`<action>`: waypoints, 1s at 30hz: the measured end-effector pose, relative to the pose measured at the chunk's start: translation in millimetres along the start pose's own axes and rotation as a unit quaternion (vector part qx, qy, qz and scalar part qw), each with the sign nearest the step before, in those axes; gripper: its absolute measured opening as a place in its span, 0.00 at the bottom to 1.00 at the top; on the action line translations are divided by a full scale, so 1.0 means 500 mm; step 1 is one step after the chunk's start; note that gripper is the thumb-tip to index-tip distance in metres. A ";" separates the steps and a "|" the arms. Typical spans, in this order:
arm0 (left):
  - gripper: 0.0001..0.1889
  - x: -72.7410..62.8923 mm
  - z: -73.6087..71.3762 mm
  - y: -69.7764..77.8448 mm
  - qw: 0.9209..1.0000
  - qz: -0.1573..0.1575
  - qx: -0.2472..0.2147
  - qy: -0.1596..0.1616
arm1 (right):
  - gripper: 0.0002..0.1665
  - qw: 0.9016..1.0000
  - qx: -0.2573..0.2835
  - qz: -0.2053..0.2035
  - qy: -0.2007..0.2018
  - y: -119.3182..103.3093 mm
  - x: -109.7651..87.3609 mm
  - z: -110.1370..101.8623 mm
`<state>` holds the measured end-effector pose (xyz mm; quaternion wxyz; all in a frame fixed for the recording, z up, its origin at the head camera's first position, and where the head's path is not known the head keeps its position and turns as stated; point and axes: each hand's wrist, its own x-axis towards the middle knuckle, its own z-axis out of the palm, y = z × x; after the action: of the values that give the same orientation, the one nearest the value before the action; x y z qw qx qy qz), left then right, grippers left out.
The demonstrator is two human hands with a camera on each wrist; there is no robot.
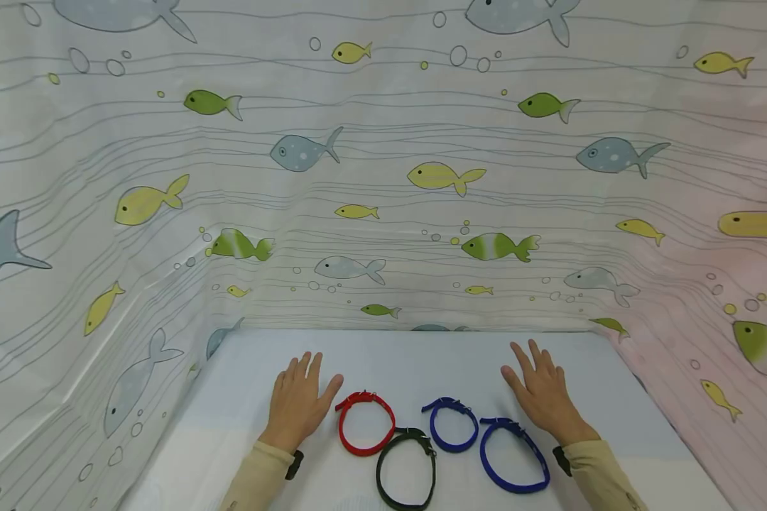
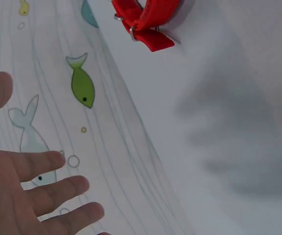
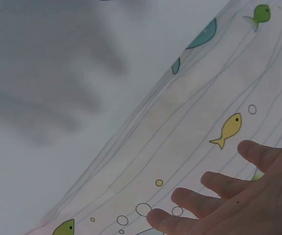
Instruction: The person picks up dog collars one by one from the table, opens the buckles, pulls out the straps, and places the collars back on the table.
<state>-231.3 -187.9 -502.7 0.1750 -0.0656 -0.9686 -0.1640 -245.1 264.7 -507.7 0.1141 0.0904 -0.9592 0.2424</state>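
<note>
Four buckled collars are several loops lying on the white tabletop between the hands. The red collar [image 1: 366, 452] is nearest my left hand [image 1: 299, 406], just right of its thumb. A dark green collar [image 1: 380, 471] lies in front, its strap end right at the red loop. The smaller blue collar [image 1: 455, 448] sits right of centre, and a larger blue collar [image 1: 520, 489] is closest to my right hand [image 1: 543, 394]. Both hands hold nothing, with fingers spread and extended. In the left wrist view, the red collar's buckle [image 2: 132, 33] shows beyond the thumb.
A fish-printed curtain [image 1: 383, 184] surrounds the white table [image 1: 422, 362] at the back and sides. Dark bands [image 1: 295, 465] circle both wrists below the beige sleeves [image 1: 252, 475]. In the wrist views, blurred hand shadows fall on the tabletop.
</note>
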 end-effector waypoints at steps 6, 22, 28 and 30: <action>0.34 -0.008 0.004 0.012 0.999 -0.001 -0.026 -0.037 | 0.41 1.000 0.014 -0.002 -0.003 -0.002 -0.008 0.003; 0.36 -0.020 0.072 0.006 0.986 -0.053 -0.048 -0.153 | 0.39 0.998 0.051 -0.031 -0.002 -0.040 -0.002 0.005; 0.24 -0.023 0.090 0.010 0.989 -0.023 -0.037 -0.142 | 0.39 0.998 0.053 -0.032 0.000 -0.045 -0.013 0.010; 0.18 -0.025 0.090 0.010 0.990 -0.017 -0.040 -0.134 | 0.40 0.998 0.058 -0.033 -0.001 -0.045 -0.017 0.012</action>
<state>-233.0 -168.8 -545.5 0.0379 -0.0772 -0.9770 -0.1952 -232.7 243.3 -504.9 0.1159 0.1284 -0.9400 0.2942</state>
